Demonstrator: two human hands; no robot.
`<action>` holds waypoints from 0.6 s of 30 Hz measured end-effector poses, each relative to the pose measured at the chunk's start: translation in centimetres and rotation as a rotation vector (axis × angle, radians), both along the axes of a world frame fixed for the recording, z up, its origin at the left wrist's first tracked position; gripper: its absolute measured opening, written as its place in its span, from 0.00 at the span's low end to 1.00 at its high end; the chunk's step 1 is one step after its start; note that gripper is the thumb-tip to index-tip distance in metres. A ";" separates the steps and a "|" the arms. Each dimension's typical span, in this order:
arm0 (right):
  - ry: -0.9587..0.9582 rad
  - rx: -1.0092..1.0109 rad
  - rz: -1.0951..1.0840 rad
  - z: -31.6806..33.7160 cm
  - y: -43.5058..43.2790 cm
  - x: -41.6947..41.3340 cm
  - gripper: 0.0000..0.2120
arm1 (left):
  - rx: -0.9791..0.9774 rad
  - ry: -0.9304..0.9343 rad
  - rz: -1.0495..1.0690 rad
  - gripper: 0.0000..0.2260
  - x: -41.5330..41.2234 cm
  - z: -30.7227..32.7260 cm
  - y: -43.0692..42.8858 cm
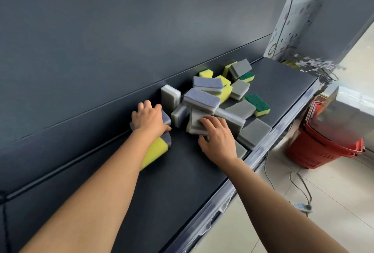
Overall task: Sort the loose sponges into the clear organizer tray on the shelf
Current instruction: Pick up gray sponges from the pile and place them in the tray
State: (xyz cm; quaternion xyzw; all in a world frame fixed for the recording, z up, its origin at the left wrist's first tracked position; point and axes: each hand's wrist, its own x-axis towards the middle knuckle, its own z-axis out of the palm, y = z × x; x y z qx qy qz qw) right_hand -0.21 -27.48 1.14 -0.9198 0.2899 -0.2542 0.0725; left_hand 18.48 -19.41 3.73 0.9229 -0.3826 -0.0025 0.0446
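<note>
Nearest me, a yellow sponge with a grey-purple face shows blurred beneath my left forearm, over the shelf. My right grip clasps a grey-and-white sponge, fingers on top and thumb at its near side, at the pile's near end toward the shelf's front edge. My left grip curls round a purple-topped sponge by the back edge. Beyond, the loose sponges lie heaped mid-shelf (two green-topped sponges among them).
</note>
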 end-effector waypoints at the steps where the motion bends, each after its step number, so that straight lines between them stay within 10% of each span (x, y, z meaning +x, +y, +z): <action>1: -0.034 -0.005 0.007 0.1 0.0 -0.1 0.20 | 0.020 0.006 0.012 0.30 -0.1 0.1 0.0; 9: -0.263 0.081 0.054 1.7 0.3 -0.3 0.21 | -0.175 -0.130 -0.005 0.16 -2.2 1.0 2.3; 18: -0.279 0.282 0.431 1.4 5.0 -0.4 0.20 | -0.835 0.004 0.200 0.15 -5.5 2.8 8.5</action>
